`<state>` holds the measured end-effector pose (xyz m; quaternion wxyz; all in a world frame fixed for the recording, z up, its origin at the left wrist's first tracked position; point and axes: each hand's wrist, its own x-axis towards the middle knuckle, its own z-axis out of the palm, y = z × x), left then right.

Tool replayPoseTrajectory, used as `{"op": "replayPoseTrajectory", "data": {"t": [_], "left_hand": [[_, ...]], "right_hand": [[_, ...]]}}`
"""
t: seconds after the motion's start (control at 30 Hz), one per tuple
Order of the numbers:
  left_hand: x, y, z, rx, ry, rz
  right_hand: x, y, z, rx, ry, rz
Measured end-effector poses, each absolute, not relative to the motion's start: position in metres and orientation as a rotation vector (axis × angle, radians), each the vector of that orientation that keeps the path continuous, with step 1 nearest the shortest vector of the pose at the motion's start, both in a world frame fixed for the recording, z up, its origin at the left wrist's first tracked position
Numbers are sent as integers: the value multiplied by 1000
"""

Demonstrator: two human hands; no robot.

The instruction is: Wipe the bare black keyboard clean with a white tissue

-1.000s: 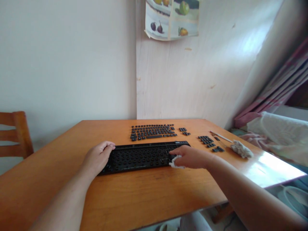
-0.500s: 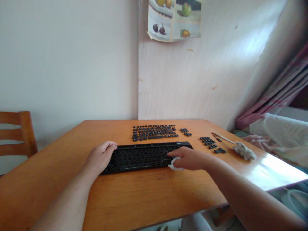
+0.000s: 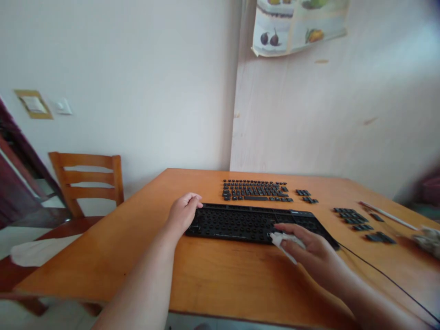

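A black keyboard base [image 3: 237, 222] with its keycaps off lies on the wooden table [image 3: 220, 275]. My left hand [image 3: 183, 213] is closed on its left end, fingers curled at the upper left corner. My right hand [image 3: 311, 250] pinches a crumpled white tissue [image 3: 290, 242] over the front edge, right of the middle. Its index finger reaches onto the base, and the hand covers part of the right end. Behind the base, removed black keycaps [image 3: 254, 190] are laid out in keyboard order.
More keycaps [image 3: 350, 215] sit in small groups to the right. Beyond them lies a thin stick [image 3: 388, 215] beside a grey fluffy bundle [image 3: 428, 240]. A black cable [image 3: 385, 275] runs from the base toward the lower right. One wooden chair [image 3: 89, 176] stands at the left.
The view has turned left, bringing in the chair and cable. My right hand has drawn back slightly toward the front edge, showing more tissue. My left hand stays on the base.
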<state>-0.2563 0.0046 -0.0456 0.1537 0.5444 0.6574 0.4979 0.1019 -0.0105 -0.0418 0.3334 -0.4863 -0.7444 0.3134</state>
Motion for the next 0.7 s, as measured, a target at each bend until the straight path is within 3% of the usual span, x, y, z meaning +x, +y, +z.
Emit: {"op": "replayPoseTrajectory", "data": {"t": [0.3, 0.7], "left_hand": [[-262, 1, -47, 1530, 1969, 1465], [-270, 3, -51, 1517, 2023, 1394]], "right_hand": [[105, -14, -67, -1139, -1910, 331], [166, -20, -58, -1342, -1206, 459]]}}
